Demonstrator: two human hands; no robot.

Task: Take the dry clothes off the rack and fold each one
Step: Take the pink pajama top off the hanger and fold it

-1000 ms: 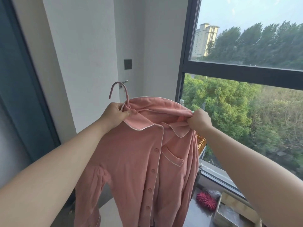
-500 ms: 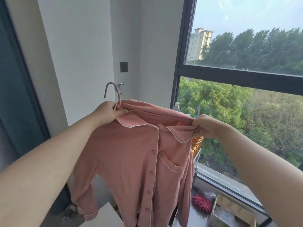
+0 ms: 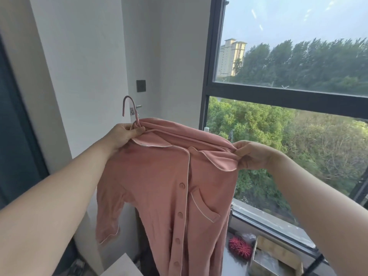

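A pink button-up pyjama shirt (image 3: 171, 188) with white piping and a chest pocket hangs in the air in front of me on a pink hanger (image 3: 129, 105). My left hand (image 3: 125, 134) grips the hanger at its neck, together with the shirt's collar. My right hand (image 3: 251, 155) pinches the shirt's other shoulder at the right. The shirt is buttoned, with one sleeve dangling at the lower left. The rack itself is out of view.
A large dark-framed window (image 3: 278, 92) fills the right side, with a white wall (image 3: 83, 66) to the left. On the sill below lie a red spiky ball (image 3: 240, 248) and a box (image 3: 276, 259). A white surface corner (image 3: 123, 267) shows at the bottom.
Both hands have spread slightly and my right hand has pulled the shoulder further to the right. The shirt now hangs wider and flatter, still on the hanger.
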